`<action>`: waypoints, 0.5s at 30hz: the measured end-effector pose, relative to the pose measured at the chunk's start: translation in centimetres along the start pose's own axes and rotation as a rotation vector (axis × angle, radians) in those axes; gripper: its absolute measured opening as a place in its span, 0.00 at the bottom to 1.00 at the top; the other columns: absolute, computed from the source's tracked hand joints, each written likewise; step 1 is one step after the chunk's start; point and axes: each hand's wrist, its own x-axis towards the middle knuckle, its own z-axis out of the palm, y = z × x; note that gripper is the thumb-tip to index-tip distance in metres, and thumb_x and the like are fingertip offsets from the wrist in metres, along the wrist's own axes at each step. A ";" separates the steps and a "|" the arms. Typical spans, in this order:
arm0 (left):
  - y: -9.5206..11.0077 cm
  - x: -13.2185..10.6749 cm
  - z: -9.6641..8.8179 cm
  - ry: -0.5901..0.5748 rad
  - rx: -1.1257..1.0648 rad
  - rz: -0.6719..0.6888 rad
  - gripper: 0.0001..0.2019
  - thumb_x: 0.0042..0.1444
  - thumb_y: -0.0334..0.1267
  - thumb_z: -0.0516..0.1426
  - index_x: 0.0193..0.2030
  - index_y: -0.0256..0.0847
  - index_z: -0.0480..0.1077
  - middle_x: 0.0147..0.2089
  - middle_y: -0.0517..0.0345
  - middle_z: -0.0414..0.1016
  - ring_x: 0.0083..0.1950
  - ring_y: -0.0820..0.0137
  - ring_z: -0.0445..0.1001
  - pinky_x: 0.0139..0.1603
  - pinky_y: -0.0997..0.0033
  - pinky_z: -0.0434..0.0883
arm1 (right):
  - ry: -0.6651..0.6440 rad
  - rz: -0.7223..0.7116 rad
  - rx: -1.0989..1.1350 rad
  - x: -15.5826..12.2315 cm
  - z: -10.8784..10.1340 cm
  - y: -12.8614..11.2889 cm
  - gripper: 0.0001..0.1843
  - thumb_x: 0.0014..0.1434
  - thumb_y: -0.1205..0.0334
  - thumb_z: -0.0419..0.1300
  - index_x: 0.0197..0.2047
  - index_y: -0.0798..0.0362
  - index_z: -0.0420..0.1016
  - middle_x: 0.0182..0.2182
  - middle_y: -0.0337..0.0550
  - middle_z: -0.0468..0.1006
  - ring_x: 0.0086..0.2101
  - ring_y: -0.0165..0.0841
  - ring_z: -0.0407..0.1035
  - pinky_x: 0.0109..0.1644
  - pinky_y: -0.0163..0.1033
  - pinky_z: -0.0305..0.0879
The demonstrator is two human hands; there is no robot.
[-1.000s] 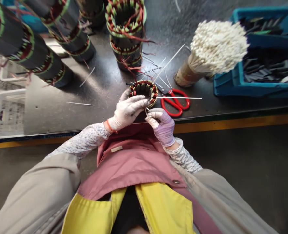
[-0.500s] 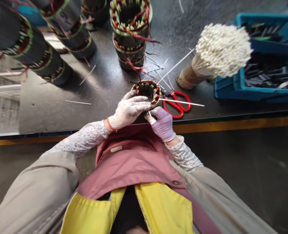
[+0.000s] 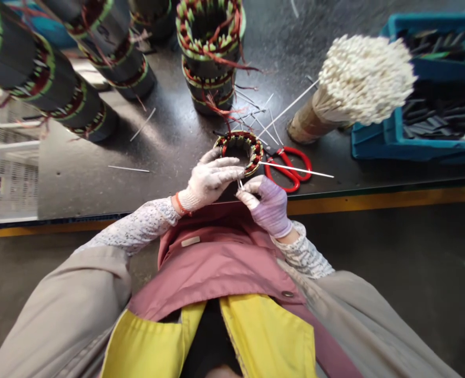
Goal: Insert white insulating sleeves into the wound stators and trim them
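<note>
My left hand (image 3: pixel 210 178), in a white knit glove, grips a small wound stator ring (image 3: pixel 239 140) with red copper windings and green insulation, holding it tilted just above the bench. My right hand (image 3: pixel 266 202), in a lilac glove, is close below the ring. Its thumb and fingers pinch a thin white sliver (image 3: pixel 240 184). The ring's underside is hidden by my left fingers. Red-handled scissors (image 3: pixel 289 169) lie just right of the ring, and a long white stick (image 3: pixel 295 169) rests across them.
Wound stator stacks (image 3: pixel 208 58) stand on the dark workbench (image 3: pixel 169 142). A bundle of white-tipped sticks (image 3: pixel 364 79) leans at right against a blue crate (image 3: pixel 390 142) of dark strips. White plastic crates (image 3: pixel 7 184) sit at left. Loose white sticks lie about.
The whole view has drifted slightly, so the ring and both hands sit a little further right. The ring stays in my left hand, and my right hand still pinches the sliver.
</note>
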 end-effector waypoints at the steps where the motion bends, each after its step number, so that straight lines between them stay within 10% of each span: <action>1: -0.1 0.0 0.0 0.001 -0.010 0.003 0.14 0.71 0.43 0.51 0.48 0.49 0.79 0.47 0.58 0.85 0.58 0.69 0.80 0.71 0.52 0.64 | -0.004 -0.007 0.006 -0.2 -0.2 -0.3 0.09 0.60 0.60 0.64 0.28 0.50 0.75 0.30 0.39 0.78 0.31 0.31 0.72 0.38 0.38 0.71; 8: -0.1 -0.2 0.0 -0.013 -0.022 0.008 0.14 0.71 0.43 0.51 0.48 0.49 0.78 0.49 0.57 0.84 0.60 0.68 0.78 0.72 0.50 0.62 | 0.018 0.035 -0.021 0.3 0.8 0.6 0.13 0.62 0.56 0.64 0.28 0.51 0.73 0.27 0.39 0.77 0.29 0.31 0.70 0.37 0.37 0.69; 15: -0.2 -0.1 0.1 0.009 -0.012 0.052 0.13 0.71 0.43 0.52 0.48 0.48 0.78 0.49 0.58 0.84 0.59 0.69 0.79 0.70 0.53 0.63 | -0.090 -0.165 -0.583 1.4 0.3 0.2 0.18 0.67 0.51 0.55 0.35 0.54 0.78 0.32 0.50 0.79 0.30 0.35 0.69 0.33 0.40 0.58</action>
